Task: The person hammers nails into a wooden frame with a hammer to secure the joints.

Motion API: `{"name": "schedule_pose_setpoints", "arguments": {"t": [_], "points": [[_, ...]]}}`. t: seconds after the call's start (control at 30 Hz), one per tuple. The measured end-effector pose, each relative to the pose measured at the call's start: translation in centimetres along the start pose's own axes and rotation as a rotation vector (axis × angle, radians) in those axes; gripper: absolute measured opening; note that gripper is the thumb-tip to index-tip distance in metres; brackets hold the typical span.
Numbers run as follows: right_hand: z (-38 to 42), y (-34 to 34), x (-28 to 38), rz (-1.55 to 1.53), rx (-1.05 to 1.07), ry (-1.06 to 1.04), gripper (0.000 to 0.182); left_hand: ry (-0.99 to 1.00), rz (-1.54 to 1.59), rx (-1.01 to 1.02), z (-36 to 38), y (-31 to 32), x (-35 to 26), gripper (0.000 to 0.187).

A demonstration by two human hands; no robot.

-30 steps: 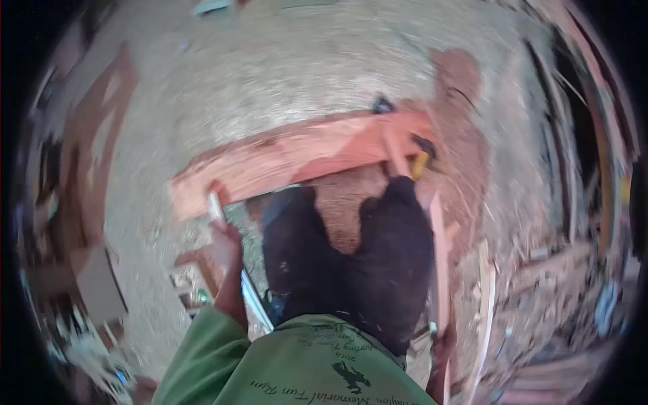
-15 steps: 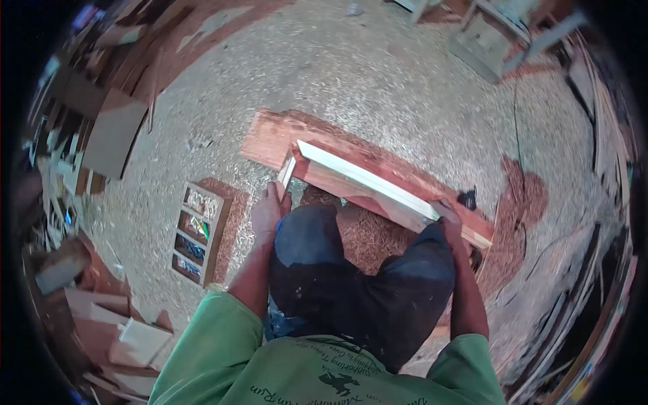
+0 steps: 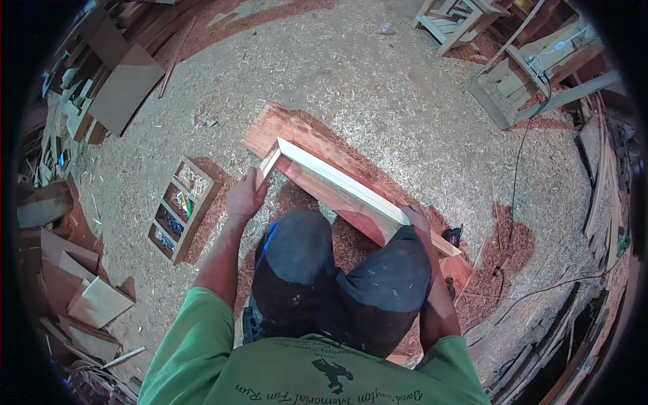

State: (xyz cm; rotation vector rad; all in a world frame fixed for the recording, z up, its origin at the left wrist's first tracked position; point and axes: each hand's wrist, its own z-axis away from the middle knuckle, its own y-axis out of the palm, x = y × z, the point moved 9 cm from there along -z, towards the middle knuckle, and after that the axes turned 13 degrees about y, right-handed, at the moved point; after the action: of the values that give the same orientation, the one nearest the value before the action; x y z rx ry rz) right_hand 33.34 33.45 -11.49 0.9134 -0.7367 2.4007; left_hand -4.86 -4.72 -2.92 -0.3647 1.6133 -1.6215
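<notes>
My left hand (image 3: pixel 246 197) is closed around the lower end of a short wooden strip (image 3: pixel 269 166). The strip's upper end meets the angled end of a long pale wooden strip (image 3: pixel 337 178), forming a corner. At the long strip's other end, my right hand (image 3: pixel 417 220) grips it beside my right knee; the fingertips are partly hidden. Both strips are over a wide reddish plank (image 3: pixel 268 127), which slants down to the right in front of my knees.
A wooden box (image 3: pixel 196 217) with several compartments of small hardware stands on the shaving-covered floor to the left. A small black object (image 3: pixel 453 235) is by the plank's right end. Wooden frames (image 3: pixel 466 27), a cable (image 3: pixel 518 162) and stacked boards (image 3: pixel 128 88) lie around.
The short strip has come up against the long strip's end, closing the small gap between them. The view has shifted, so the hands and plank appear further left.
</notes>
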Motion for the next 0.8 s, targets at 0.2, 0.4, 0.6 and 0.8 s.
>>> {"name": "schedule_pose_setpoints", "arguments": {"t": [0.2,0.4,0.6,0.8], "points": [[1.4,0.9,1.5,0.326,-0.045,0.026,0.065,-0.021,0.017,0.078,-0.6,0.5,0.4,0.062],[2.7,0.3,1.5,0.550,-0.247,-0.454,0.035,0.072,0.003,-0.178,-3.8,0.3,-0.7,0.074],[-1.8,2.5,-2.4,0.412,-0.278,-0.498,0.027,0.428,-0.347,-0.161,-11.5,4.9,-1.2,0.056],[5.5,-1.0,-0.5,0.570,-0.451,-0.537,0.054,0.045,0.069,-0.140,-11.6,2.1,-2.1,0.080]]}}
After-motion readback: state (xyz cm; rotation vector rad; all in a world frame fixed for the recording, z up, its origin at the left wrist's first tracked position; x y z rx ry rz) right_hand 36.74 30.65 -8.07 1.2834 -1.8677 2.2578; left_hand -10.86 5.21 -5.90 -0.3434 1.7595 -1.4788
